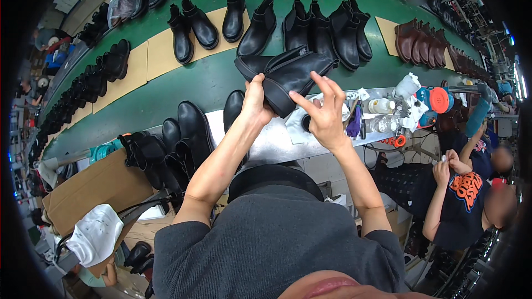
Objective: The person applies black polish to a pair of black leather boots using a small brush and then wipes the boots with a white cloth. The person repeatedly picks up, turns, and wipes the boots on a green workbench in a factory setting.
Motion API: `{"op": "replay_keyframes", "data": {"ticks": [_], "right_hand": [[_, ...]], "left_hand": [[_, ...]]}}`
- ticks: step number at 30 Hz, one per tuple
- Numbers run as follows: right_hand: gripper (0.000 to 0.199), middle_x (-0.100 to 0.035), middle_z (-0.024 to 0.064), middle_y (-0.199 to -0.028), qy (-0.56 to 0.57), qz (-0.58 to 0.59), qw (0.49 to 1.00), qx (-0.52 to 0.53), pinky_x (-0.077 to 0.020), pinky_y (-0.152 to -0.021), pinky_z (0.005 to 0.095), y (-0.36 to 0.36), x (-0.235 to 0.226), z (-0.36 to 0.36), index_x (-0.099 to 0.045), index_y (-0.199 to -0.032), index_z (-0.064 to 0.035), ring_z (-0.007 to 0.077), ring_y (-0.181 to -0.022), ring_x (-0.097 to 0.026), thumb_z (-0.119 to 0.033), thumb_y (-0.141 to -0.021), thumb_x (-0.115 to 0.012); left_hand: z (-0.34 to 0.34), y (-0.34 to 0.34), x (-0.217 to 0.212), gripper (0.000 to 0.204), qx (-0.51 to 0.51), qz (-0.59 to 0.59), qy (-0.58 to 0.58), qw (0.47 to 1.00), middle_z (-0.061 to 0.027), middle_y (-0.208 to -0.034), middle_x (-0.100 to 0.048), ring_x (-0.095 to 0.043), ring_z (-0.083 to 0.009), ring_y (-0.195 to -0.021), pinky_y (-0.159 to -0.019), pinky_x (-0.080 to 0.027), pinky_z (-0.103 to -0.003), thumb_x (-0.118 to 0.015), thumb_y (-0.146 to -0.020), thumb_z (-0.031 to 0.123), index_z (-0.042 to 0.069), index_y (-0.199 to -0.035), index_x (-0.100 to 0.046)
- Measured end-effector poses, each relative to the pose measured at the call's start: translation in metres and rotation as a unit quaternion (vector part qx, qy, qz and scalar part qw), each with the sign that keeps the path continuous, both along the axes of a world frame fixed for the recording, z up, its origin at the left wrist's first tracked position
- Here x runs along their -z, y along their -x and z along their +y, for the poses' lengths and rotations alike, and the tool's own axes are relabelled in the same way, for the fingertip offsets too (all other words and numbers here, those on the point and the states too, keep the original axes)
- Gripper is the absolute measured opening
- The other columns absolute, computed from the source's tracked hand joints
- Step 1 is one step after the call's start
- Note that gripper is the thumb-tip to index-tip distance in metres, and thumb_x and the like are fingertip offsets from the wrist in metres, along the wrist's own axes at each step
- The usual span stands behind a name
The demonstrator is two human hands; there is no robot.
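While gripped by left fingers (256, 89), black boot (288, 75) just beside spread, loose right fingers (321, 93).

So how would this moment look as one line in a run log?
left hand: grips black leather ankle boot | right hand: fingers spread beside boot sole | boot: tipped sideways over steel bench | behind: green conveyor belt carrying boots

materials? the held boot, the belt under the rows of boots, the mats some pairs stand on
Held black boot: looks like smooth leather or a synthetic, semi-gloss with soft highlights; which one cannot be told. Green belt: matte rubber or PVC by its even sheen. Tan mats: flat, dull, likely cardboard.
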State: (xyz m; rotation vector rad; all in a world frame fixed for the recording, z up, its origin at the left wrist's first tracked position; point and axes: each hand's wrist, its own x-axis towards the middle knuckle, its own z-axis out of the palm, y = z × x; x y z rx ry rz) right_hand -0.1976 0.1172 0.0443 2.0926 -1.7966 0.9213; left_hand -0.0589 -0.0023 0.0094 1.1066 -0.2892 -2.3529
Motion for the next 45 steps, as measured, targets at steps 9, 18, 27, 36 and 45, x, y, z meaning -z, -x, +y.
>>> {"op": "replay_keyframes", "data": {"ticks": [9, 18, 27, 36, 45], "right_hand": [[0.063, -0.041, 0.0116, -0.139, 0.007, 0.035, 0.999, -0.021, -0.0329, -0.097, 0.0429, 0.012, -0.003, -0.006, -0.065, -0.114, -0.0273, 0.0299, -0.123, -0.036, 0.011, -0.067, -0.051], [0.047, -0.044, 0.0145, -0.137, -0.009, -0.045, 0.995, -0.088, -0.0281, -0.104, 0.0430, 0.030, -0.021, -0.007, -0.072, -0.094, -0.0227, 0.0345, -0.128, -0.033, 0.012, -0.069, -0.051], [0.052, -0.045, 0.0082, -0.136, 0.036, 0.044, 0.995, -0.078, -0.0329, -0.100, 0.0440, 0.027, -0.008, -0.009, -0.068, -0.100, -0.0251, 0.0285, -0.125, -0.037, 0.009, -0.064, -0.053], [0.053, -0.045, 0.0093, -0.136, 0.036, -0.002, 0.994, -0.101, -0.0336, -0.099, 0.0439, 0.029, -0.005, -0.006, -0.068, -0.104, -0.0250, 0.0297, -0.124, -0.038, 0.009, -0.067, -0.051], [0.053, -0.038, 0.0118, -0.143, 0.002, 0.007, 1.000, 0.023, -0.0293, -0.101, 0.0456, 0.024, -0.041, -0.023, -0.067, -0.108, -0.0241, 0.0333, -0.128, -0.034, 0.003, -0.064, -0.056]], "left_hand": [[0.002, 0.004, -0.005, 0.043, 0.003, -0.023, -0.037, 0.999, -0.0160, -0.129, -0.046, -0.055, -0.0323, -0.113, -0.088, -0.043, -0.061, -0.036, -0.097, 0.036, 0.016, -0.133, -0.025], [0.003, 0.003, -0.010, 0.046, 0.046, 0.001, -0.033, 0.998, -0.0142, -0.124, -0.053, -0.054, -0.0294, -0.113, -0.092, -0.040, -0.058, -0.033, -0.097, 0.039, 0.007, -0.130, -0.037], [0.010, 0.005, -0.038, 0.045, 0.054, -0.039, -0.064, 0.996, -0.0139, -0.119, -0.057, -0.056, -0.0251, -0.109, -0.092, -0.039, -0.050, -0.029, -0.097, 0.039, 0.007, -0.124, -0.046], [0.009, 0.007, -0.036, 0.041, 0.054, -0.028, -0.061, 0.996, -0.0124, -0.116, -0.056, -0.058, -0.0258, -0.103, -0.089, -0.042, -0.050, -0.030, -0.097, 0.039, 0.010, -0.121, -0.046], [0.000, 0.005, 0.008, 0.050, 0.031, 0.006, 0.012, 0.999, -0.0154, -0.134, -0.040, -0.053, -0.0339, -0.116, -0.086, -0.045, -0.062, -0.039, -0.096, 0.031, 0.019, -0.138, -0.015]]}}
